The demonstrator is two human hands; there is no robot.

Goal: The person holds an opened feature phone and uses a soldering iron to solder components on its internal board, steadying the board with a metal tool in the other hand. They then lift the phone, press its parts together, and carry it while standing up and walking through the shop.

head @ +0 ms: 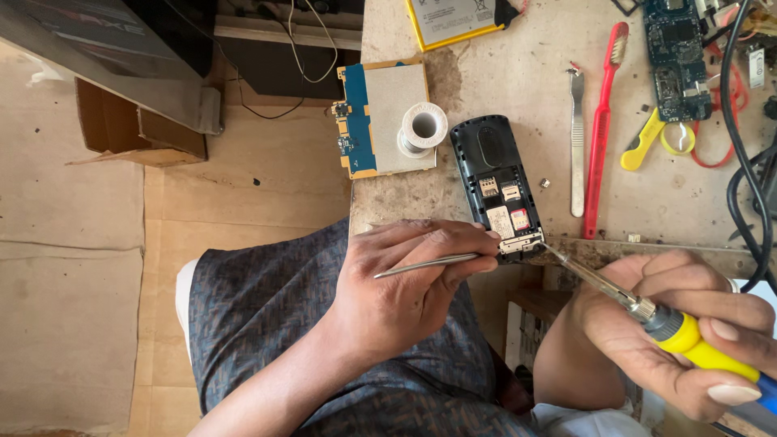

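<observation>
A small black phone (495, 180) lies opened, back up, at the near edge of the worn workbench (518, 89). My left hand (405, 279) pinches a thin metal probe (425, 265) whose tip reaches the phone's bottom end. My right hand (688, 324) grips a soldering iron (647, 311) with a yellow and blue handle. Its metal tip touches the same bottom edge of the phone from the right.
A solder spool (423, 127) rests on a blue and tan circuit board (380, 117). Metal tweezers (576, 142), a red toothbrush (603, 121), a yellow-handled tool (647, 137), another circuit board (676, 57), a flat battery (453, 20) and black cables (749, 178) lie on the bench. Cardboard covers the floor at left.
</observation>
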